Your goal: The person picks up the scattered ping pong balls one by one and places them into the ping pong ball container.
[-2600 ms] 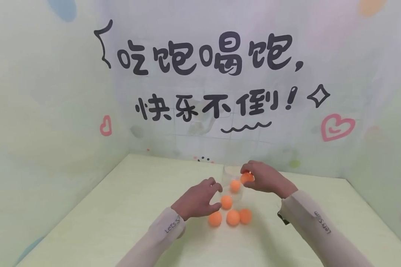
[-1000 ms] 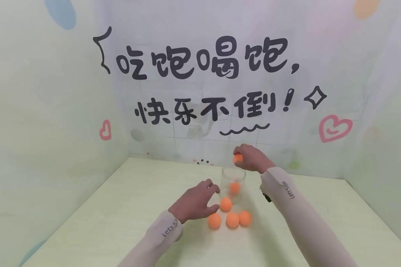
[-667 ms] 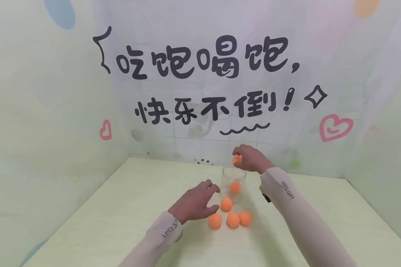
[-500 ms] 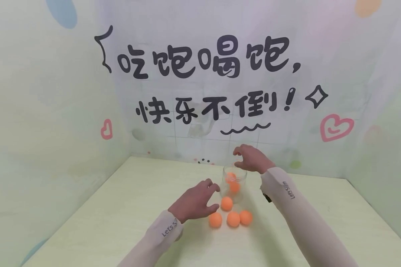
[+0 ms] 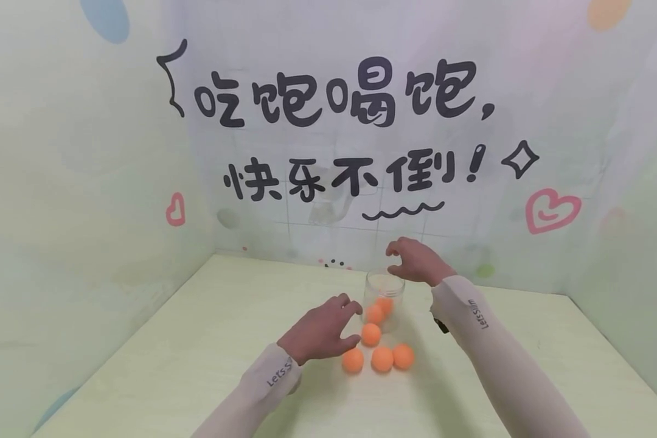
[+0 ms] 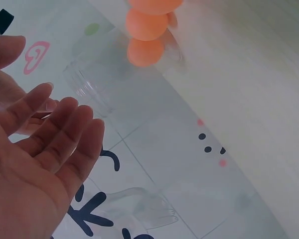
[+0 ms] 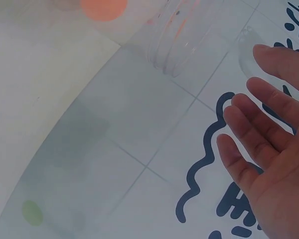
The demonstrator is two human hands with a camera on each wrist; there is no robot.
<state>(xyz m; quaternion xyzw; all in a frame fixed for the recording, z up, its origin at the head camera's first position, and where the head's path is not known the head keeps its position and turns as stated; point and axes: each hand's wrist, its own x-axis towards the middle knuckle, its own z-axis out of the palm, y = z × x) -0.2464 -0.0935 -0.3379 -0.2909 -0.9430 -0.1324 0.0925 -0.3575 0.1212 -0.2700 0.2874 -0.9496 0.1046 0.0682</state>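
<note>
Pale printed walls (image 5: 274, 36) close in the space on the left, the right and the far side, with dark Chinese lettering (image 5: 353, 176) across the far one and a pink heart (image 5: 553, 211) to its right. Before them spreads a light worktop (image 5: 197, 340). Toward its far edge a clear jar (image 5: 397, 298) stands upright, its mouth facing up. Inside lie two orange balls: one ball (image 5: 384, 306) farther right, the other ball (image 5: 374, 314) nearer and to the left, close against it.

Four more balls rest on the worktop. One (image 5: 370, 334) sits just at the jar's near side; nearer still are one at left (image 5: 353, 361) and a pair at right, a left ball (image 5: 382, 359) and a right ball (image 5: 403, 357), seemingly touching.

Above the jar's mouth, slightly right, the right hand (image 5: 418, 261) has its fingers bent and parted, its grip released and holding nothing. At the jar's near left, the left hand (image 5: 322, 328) also has a relaxed grip around nothing; whether its thumb touches the closest ball I cannot tell.
</note>
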